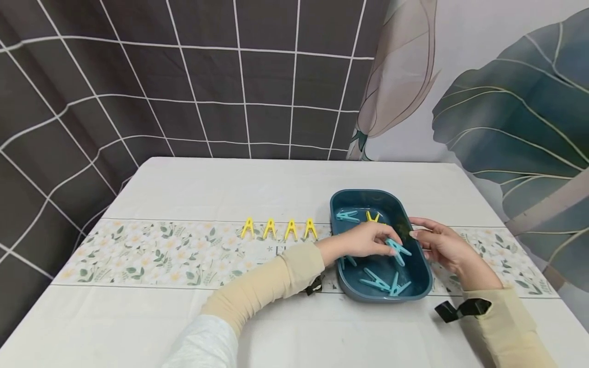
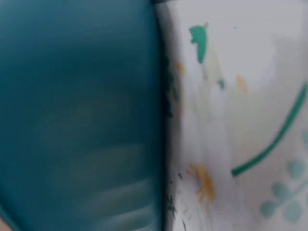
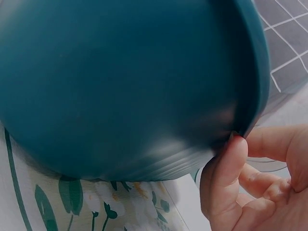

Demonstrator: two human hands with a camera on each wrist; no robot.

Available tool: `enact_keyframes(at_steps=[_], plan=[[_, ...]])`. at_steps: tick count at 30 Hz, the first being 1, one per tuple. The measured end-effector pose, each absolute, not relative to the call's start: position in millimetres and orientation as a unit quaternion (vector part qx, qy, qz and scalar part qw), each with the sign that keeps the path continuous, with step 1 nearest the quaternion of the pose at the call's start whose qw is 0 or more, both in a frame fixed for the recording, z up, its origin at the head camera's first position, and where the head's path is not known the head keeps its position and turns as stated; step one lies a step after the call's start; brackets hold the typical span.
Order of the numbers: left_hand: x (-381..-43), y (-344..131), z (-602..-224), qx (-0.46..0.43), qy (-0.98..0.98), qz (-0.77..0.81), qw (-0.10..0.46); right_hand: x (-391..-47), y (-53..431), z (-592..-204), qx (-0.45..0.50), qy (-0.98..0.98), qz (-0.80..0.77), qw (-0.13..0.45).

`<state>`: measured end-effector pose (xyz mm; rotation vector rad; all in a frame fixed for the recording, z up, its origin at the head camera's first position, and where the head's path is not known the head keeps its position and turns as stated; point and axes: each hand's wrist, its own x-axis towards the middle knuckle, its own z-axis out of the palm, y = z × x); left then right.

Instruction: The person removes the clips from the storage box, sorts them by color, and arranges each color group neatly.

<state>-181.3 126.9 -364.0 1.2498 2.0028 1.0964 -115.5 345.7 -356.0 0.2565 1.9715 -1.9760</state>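
Observation:
My left hand [image 1: 368, 240] reaches over the dark blue plastic basin [image 1: 335, 204] and pinches a light blue clothespin [image 1: 399, 251] between thumb and fingers. More light blue clothespins [image 1: 375, 280] lie in the basin, some near the front and one at the back left. A yellow clothespin [image 1: 372, 217] is partly hidden behind the left hand. At the basin's right side, my right hand [image 1: 448, 248] holds the rim, thumb tip right on the edge in the right wrist view. The left wrist view shows the basin's outer wall [image 2: 82, 115] but not the hand's fingers.
Left of the basin, several yellow clothespins [image 1: 291, 230] stand in a row on the table's floral strip [image 1: 161, 253]. White cloth [image 1: 294, 186] covers the table. A dark grid curtain [image 1: 207, 76] hangs behind, beside a leaf-patterned one [image 1: 520, 122].

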Motion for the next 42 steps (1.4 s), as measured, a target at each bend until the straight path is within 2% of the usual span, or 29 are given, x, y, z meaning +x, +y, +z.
enact_keyframes(at_steps=[8, 16, 23, 32, 42], plan=[[-184.2, 112.2, -360.2, 0.407, 0.722, 0.476, 0.294, -117.5, 343.2, -358.6, 0.095, 0.699, -0.688, 0.169], [-184.1, 93.1, -351.2, 0.392, 0.711, 0.511, 0.281, -119.7, 340.9, -360.5, 0.095, 0.694, -0.692, 0.174], [-188.6, 73.3, -339.1, 0.393, 0.721, 0.506, 0.263, -120.0, 342.0, -359.6, 0.1, 0.687, -0.701, 0.165], [-193.2, 46.9, -330.3, 0.381, 0.722, 0.499, 0.292, -118.6, 341.3, -361.3, 0.098, 0.683, -0.704, 0.168], [-194.5, 28.2, -327.1, 0.357, 0.736, 0.492, 0.299, -117.8, 343.8, -358.4, 0.11, 0.686, -0.701, 0.162]])
